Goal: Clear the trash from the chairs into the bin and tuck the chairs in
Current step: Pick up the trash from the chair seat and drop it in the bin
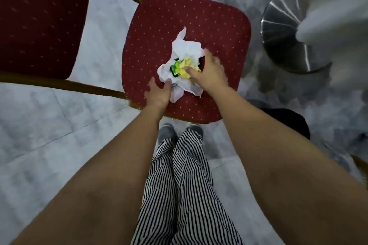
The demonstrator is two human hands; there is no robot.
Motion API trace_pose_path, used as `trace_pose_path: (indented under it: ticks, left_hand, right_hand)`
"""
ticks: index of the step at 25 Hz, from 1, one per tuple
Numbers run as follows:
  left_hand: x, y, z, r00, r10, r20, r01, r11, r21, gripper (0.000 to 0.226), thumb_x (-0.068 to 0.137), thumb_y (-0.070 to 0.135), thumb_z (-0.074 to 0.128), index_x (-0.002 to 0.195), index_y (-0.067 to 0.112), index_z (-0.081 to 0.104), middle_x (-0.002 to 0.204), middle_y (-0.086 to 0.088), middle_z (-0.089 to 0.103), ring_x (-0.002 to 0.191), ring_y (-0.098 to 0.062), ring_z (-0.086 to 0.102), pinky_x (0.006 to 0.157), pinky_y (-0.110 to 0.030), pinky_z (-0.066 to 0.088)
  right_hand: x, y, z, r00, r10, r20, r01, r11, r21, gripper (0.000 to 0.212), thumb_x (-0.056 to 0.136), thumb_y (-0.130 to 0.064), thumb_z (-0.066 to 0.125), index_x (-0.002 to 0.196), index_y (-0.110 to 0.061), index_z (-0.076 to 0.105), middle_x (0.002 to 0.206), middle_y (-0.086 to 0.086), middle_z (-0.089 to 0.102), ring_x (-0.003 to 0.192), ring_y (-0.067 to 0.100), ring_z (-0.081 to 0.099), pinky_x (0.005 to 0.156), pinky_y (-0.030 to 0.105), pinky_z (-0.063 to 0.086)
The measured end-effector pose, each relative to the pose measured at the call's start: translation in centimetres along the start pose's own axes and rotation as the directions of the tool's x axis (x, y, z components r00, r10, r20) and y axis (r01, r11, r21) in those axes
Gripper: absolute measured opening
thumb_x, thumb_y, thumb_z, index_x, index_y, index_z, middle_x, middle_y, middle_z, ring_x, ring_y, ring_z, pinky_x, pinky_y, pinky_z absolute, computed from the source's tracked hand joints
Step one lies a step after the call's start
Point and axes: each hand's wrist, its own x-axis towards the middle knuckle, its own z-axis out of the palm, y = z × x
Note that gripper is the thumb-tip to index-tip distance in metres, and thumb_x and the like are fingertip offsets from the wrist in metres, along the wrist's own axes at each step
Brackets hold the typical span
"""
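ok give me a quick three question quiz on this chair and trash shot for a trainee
1. True or false: the white paper lies on the red chair seat.
2. Which hand touches the yellow wrapper? A) left hand B) right hand
3. Fill in: the left hand's fingers rest on the ___ edge of the paper.

Key: 1 true; 2 B; 3 near (the one closest to the person).

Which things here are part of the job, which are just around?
Job: white paper, yellow-green wrapper, chair seat, left hand, right hand.
Around: second chair, metal table base, dark object on floor.
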Motion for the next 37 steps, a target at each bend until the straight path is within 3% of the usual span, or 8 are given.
trace_pose_path:
  ticks: [4,9,12,15,22,30,34,37]
  left_hand:
    - [2.1,1.0,1.0,0.999,0.020,-0.029,-0.024,0.988,-0.156,0.076,0.088,0.064,0.050,0.153,0.031,0.027,0.155,-0.015,0.029,0.138,-0.034,0.038,0.111,-0.047,0.037]
    - [5.9,1.2,2.8,0.997,0.037,0.063,-0.010,0.923,-0.384,0.078,0.063,0.076,0.054,0.126,0.030,0.056,0.126,-0.008,0.063,0.115,-0.031,0.061,0.095,-0.052,0.053]
    - [3.4,3.2,2.1,0.990,0.048,0.134,0.023,0.875,-0.484,0.056,0.084,0.062,0.054,0.124,0.023,0.055,0.116,-0.006,0.069,0.100,-0.025,0.069,0.084,-0.048,0.059]
    - [3.3,3.2,2.2,0.985,0.009,0.171,0.090,0.826,-0.557,0.043,0.095,0.052,0.050,0.126,0.022,0.051,0.120,-0.008,0.065,0.102,-0.027,0.068,0.083,-0.055,0.057]
    - [-0.1,2.8,3.1,0.972,0.035,0.232,0.075,0.891,-0.448,0.032,0.097,0.053,0.045,0.117,0.028,0.045,0.119,-0.004,0.062,0.100,-0.025,0.065,0.089,-0.051,0.055]
    - [-6.0,2.6,7.7,0.928,0.212,0.308,-0.122,0.951,-0.285,0.040,0.098,0.048,0.048,0.127,0.020,0.046,0.121,-0.007,0.061,0.100,-0.024,0.064,0.089,-0.046,0.057]
    - [-9.3,1.7,12.6,0.878,0.268,0.395,-0.190,0.955,-0.226,0.041,0.098,0.044,0.048,0.127,0.014,0.049,0.119,-0.009,0.063,0.098,-0.024,0.065,0.088,-0.048,0.057]
    - [-11.4,0.3,18.2,0.843,0.264,0.469,-0.224,0.964,-0.141,0.061,0.083,0.057,0.053,0.123,0.012,0.057,0.115,-0.014,0.069,0.100,-0.031,0.070,0.087,-0.056,0.057]
  right_hand:
    - [3.1,-1.2,1.0,1.000,0.006,0.024,-0.006,1.000,-0.008,0.094,0.080,-0.068,0.059,0.154,-0.029,0.017,0.151,0.011,0.025,0.135,0.036,0.037,0.105,0.048,0.040]
    - [3.7,-1.5,2.2,0.999,0.010,0.054,-0.012,0.999,0.052,0.069,0.086,-0.056,0.058,0.143,-0.025,0.037,0.140,0.009,0.029,0.109,0.033,0.059,0.080,0.034,0.047]
    - [3.0,-0.8,2.9,0.998,0.013,0.060,-0.020,0.993,0.120,0.062,0.086,-0.053,0.058,0.139,-0.025,0.040,0.134,0.010,0.035,0.104,0.032,0.059,0.074,0.031,0.045]
    - [2.0,-0.1,3.4,0.998,0.022,0.058,-0.032,0.982,0.184,0.062,0.085,-0.055,0.060,0.137,-0.025,0.042,0.130,0.011,0.039,0.105,0.033,0.057,0.081,0.034,0.051]
    - [-1.7,2.6,2.6,0.992,0.126,0.010,-0.122,0.934,0.335,0.054,0.085,-0.053,0.063,0.129,-0.025,0.050,0.129,0.012,0.044,0.106,0.031,0.057,0.082,0.029,0.042]
    - [-7.7,8.5,0.4,0.943,0.312,-0.115,-0.199,0.806,0.557,0.058,0.082,-0.053,0.065,0.130,-0.027,0.049,0.121,0.005,0.040,0.112,0.031,0.054,0.098,0.041,0.049]
    - [-11.1,13.8,-1.0,0.907,0.402,-0.127,-0.238,0.738,0.632,0.060,0.075,-0.058,0.064,0.126,-0.030,0.052,0.122,0.007,0.045,0.101,0.027,0.057,0.088,0.045,0.056]
    - [-13.0,20.1,-1.4,0.866,0.487,-0.115,-0.268,0.645,0.716,0.064,0.063,-0.067,0.063,0.117,-0.033,0.056,0.116,0.009,0.053,0.102,0.029,0.062,0.086,0.048,0.057]
